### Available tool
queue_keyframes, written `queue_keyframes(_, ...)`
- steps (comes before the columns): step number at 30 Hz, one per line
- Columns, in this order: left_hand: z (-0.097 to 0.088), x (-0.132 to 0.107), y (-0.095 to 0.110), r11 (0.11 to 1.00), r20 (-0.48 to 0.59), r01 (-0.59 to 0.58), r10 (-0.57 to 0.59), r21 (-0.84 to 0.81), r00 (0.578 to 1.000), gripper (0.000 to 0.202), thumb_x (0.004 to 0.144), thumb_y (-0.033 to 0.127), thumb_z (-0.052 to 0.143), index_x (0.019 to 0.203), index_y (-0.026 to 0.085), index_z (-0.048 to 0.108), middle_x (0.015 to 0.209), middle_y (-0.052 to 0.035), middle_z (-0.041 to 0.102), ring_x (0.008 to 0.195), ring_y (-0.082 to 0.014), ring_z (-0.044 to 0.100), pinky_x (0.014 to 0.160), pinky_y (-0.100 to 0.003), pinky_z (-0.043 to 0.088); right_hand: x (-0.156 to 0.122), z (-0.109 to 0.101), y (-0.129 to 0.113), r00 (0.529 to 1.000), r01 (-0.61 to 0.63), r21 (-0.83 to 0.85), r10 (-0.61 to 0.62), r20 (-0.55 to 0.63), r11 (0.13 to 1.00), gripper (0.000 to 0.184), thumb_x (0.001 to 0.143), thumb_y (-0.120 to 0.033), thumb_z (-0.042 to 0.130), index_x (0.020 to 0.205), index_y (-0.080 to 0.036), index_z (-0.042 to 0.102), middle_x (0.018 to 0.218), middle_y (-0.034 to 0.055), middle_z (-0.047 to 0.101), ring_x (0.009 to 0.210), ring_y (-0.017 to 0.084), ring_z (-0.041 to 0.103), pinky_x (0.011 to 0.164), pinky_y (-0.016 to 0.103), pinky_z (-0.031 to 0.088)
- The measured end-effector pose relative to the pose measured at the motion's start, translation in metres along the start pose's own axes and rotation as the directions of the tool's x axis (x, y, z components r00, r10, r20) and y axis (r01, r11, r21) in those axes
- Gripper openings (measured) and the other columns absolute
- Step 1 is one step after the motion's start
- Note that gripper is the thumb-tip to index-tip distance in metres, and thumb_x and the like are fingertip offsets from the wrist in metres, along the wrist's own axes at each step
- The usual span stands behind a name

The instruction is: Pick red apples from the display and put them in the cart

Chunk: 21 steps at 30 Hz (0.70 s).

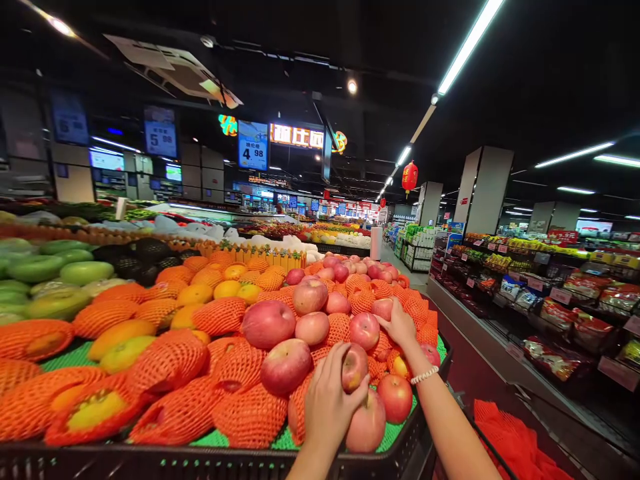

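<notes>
My left hand (330,393) is closed round a red apple (354,367) near the front corner of the fruit display. Just below it lies another, larger apple (367,423), and one more apple (395,398) rests to its right. Farther back on the right side, my right hand (399,325), with a beaded bracelet (425,375) at the wrist, has its fingers on a pinkish apple (383,309). Several bare apples lie between and behind the hands, among others in orange foam nets (337,328). The fingertips of both hands are partly hidden.
Netted mangoes (175,413) fill the left of the display, with green mangoes (63,270) and dark avocados (145,257) beyond. The black crate rim (200,460) runs along the front. Shelves of packaged goods (575,313) stand right of the aisle. Red netting (515,440) lies low at right.
</notes>
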<state>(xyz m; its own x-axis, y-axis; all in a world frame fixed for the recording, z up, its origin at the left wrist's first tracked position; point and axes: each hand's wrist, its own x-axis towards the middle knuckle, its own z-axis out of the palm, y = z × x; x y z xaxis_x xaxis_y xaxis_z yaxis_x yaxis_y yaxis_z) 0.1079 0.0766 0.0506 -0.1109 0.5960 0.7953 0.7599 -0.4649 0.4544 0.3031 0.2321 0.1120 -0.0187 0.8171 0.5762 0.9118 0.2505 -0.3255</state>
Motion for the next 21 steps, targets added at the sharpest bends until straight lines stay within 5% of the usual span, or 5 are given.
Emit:
queue_keyframes(5,0.005,0.019,0.037,0.992,0.329,0.061,-0.022,-0.109,0.944,0.059,0.084,0.022,0.078,0.14,0.024,0.059,0.149,-0.0078,0.062,0.136,-0.0279,0.06,0.119,-0.05,0.054,-0.005,0.005,-0.001,0.999,0.041,-0.021,-0.041,-0.021,0.999,0.062,0.11,-0.048,0.054,0.155,-0.007,0.044,0.146,0.0212,0.056,0.133,0.034,0.056,0.114,0.047,0.043)
queue_keyframes(9,0.017,0.033,0.054,0.995,0.427,0.07,-0.035,-0.065,0.904,0.06,0.08,0.018,0.081,0.137,0.015,0.063,0.141,-0.0132,0.066,0.13,-0.0339,0.063,0.113,-0.053,0.057,-0.007,0.008,0.004,0.996,0.054,0.009,-0.053,-0.072,0.998,0.063,0.109,-0.05,0.054,0.156,-0.01,0.045,0.148,0.0172,0.056,0.135,0.033,0.054,0.117,0.05,0.039)
queue_keyframes(15,0.02,0.037,0.051,0.996,0.402,0.088,-0.083,0.005,0.912,0.06,0.083,0.021,0.083,0.141,0.018,0.066,0.154,-0.0219,0.051,0.133,-0.0373,0.06,0.113,-0.054,0.056,-0.011,0.007,0.006,0.981,0.113,0.084,-0.097,-0.17,0.99,0.057,0.106,-0.046,0.056,0.152,-0.012,0.053,0.15,0.014,0.054,0.14,0.029,0.049,0.123,0.047,0.034)
queue_keyframes(18,0.013,0.028,0.046,0.994,0.369,0.106,-0.11,0.031,0.923,0.062,0.086,0.027,0.083,0.145,0.023,0.065,0.149,-0.019,0.054,0.134,-0.0379,0.058,0.114,-0.055,0.055,-0.013,0.007,0.005,0.975,0.134,0.123,-0.108,-0.195,0.983,0.048,0.105,-0.043,0.055,0.145,-0.016,0.059,0.144,0.0111,0.058,0.133,0.027,0.054,0.118,0.045,0.039)
queue_keyframes(21,-0.005,0.014,0.031,0.997,0.174,0.042,-0.053,0.062,0.983,0.049,0.095,0.034,0.072,0.142,0.023,0.066,0.143,-0.0152,0.058,0.136,-0.0353,0.055,0.116,-0.055,0.055,-0.013,0.003,0.004,0.977,0.128,0.149,-0.098,-0.192,0.981,0.044,0.104,-0.044,0.057,0.14,-0.018,0.062,0.136,0.0095,0.063,0.125,0.027,0.059,0.112,0.045,0.044)
